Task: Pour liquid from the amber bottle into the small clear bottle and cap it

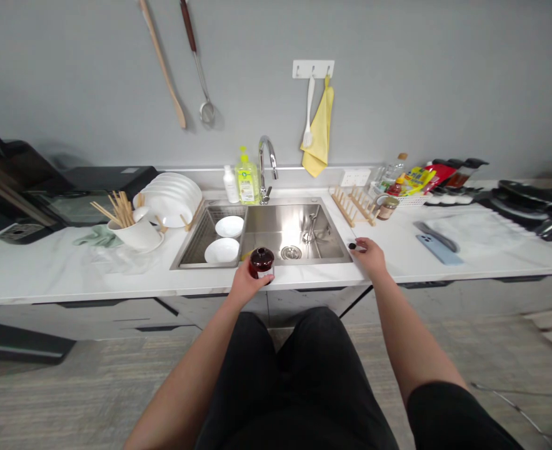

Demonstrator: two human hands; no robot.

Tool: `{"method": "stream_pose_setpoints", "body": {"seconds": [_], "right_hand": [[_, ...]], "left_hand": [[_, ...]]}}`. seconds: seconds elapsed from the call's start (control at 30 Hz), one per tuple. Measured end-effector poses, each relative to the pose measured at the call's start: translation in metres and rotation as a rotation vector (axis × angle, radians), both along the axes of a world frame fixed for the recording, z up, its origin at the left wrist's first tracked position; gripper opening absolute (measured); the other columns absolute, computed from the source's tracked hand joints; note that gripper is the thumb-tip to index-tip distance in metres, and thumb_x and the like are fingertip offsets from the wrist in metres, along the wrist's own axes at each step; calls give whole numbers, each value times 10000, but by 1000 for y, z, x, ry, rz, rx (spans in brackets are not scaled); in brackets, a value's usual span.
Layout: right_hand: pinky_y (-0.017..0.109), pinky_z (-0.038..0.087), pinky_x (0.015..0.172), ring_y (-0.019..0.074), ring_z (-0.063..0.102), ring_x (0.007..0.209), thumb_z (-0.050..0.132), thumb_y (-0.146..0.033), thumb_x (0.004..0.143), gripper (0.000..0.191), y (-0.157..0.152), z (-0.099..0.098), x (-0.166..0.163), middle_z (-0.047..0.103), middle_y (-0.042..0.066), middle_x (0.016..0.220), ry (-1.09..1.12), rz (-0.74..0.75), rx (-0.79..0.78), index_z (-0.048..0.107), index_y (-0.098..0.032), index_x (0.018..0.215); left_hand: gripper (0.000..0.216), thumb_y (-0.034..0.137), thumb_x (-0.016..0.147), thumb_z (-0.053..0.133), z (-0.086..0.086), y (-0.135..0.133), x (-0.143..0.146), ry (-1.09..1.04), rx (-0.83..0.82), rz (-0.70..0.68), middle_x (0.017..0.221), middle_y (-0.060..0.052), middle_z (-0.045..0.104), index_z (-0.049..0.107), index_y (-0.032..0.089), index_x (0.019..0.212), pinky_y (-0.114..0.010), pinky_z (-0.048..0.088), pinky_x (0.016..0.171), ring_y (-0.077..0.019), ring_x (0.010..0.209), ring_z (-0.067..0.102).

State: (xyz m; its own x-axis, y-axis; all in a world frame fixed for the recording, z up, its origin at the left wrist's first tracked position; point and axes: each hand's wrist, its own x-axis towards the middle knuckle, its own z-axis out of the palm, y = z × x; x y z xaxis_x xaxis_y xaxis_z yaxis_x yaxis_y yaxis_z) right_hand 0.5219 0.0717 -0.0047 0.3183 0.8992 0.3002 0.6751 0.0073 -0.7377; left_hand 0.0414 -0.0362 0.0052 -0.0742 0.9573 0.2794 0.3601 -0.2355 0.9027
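My left hand [246, 282] is wrapped round a dark brown bottle [262, 259] with a pale label. The bottle is upright over the sink's front edge, and its small neck looks uncapped. Between the fingertips of my right hand [369, 255] is a small black cap [352, 246], just right of the sink, close to the counter. In front of me is the steel sink [276, 219]. Two white bowls [222, 250] sit in the rack in its left part.
Behind the sink stand a faucet [262, 169], a green soap bottle [246, 181] and a white bottle [230, 185]. White plates [170, 194] and a chopstick holder [137, 234] are left. On the right are a wooden rack [353, 206], a jar [388, 207] and a phone [439, 249].
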Motion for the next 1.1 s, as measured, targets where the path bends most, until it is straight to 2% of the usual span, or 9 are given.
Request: {"method": "stream_pose_setpoints", "body": {"seconds": [0.07,0.13,0.2,0.27,0.4,0.63,0.83,1.0,1.1], "right_hand": [[401,597,910,287,777,965,770,-351,751,439,-2,-2,2,854,163,1186,-31,-45,9,789,-194,1161],[412,576,880,291,760,900,771,-388,759,401,-3,-4,3,853,133,1048,-81,-73,-19,785,-207,1117],[410,551,853,295,755,876,764,-430,776,402,-3,-4,2,849,100,976,-118,-46,-45,773,-227,1124],[401,530,827,299,758,881,750,-455,785,410,-3,-3,0,853,90,978,-135,-21,-48,762,-241,1135],[386,490,754,312,745,841,748,-503,764,358,-6,0,-2,820,92,891,-160,-52,-90,765,-252,1019],[383,466,729,300,726,788,699,-521,766,326,-11,6,-4,808,70,807,-151,-8,-120,797,-262,940],[384,479,739,296,728,780,687,-562,771,365,-13,9,-5,826,83,815,-103,-3,-96,807,-244,905],[393,481,741,307,729,786,687,-585,765,411,-16,16,-8,831,96,805,-64,-22,-132,837,-236,922],[394,483,746,302,726,785,692,-590,770,421,-17,17,-8,831,94,802,-61,-24,-124,846,-230,925]], "left_hand": [[801,444,684,1042,4,0,0,-21,8,9,1154,-114,847,733,200,1382,-441,655,947,-307,1038,797],[769,455,677,1047,10,-2,-5,5,-9,29,1094,-98,851,749,199,1339,-437,660,906,-287,948,791],[719,481,677,1041,18,-5,-14,52,-29,64,1020,-74,846,761,192,1272,-420,655,861,-258,854,767],[700,493,680,1033,27,-6,-30,77,-31,117,1001,-62,840,761,187,1247,-411,651,867,-251,847,763],[757,495,690,1025,46,6,-79,64,25,254,1129,-95,848,748,178,1318,-437,652,968,-292,996,798],[774,448,727,1004,63,57,-190,117,74,611,1267,-118,823,674,168,1368,-444,634,1058,-290,1110,796],[732,493,715,1003,56,82,-260,194,12,857,1251,-132,802,642,178,1269,-501,590,1123,-329,1154,759],[730,564,727,979,35,97,-283,210,-16,941,1198,-122,772,615,185,1234,-528,601,1096,-325,1088,732],[717,543,749,955,25,102,-288,223,-21,926,1279,-174,736,603,154,1238,-586,562,1158,-352,1169,702]]}}
